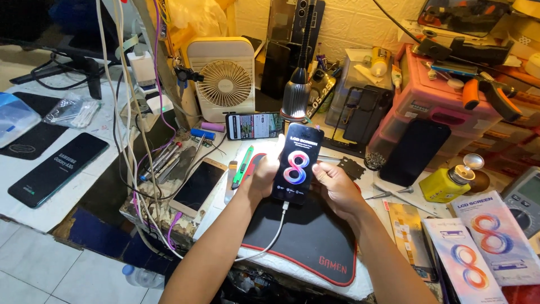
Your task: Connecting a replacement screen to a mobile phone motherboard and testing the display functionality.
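Phone point(296, 163) held upright between both hands above the black mat point(315, 236), screen lit and facing the camera. Long axis near vertical, top tilted slightly right, toward the lamp head point(296, 97). Left hand point(264, 173) on the left edge, fingers point(278, 147) clamped along that edge up to the top corner. Right hand point(337, 186) on the right edge, lower down, fingers point(319, 167) closed on the side. Both hands equally near; grip roughly symmetric about the axis. White cable point(274, 236) plugged in at the bottom end, trailing down-left over the tabletop point(216, 209). Green cutter point(243, 166) just left of the left hand.
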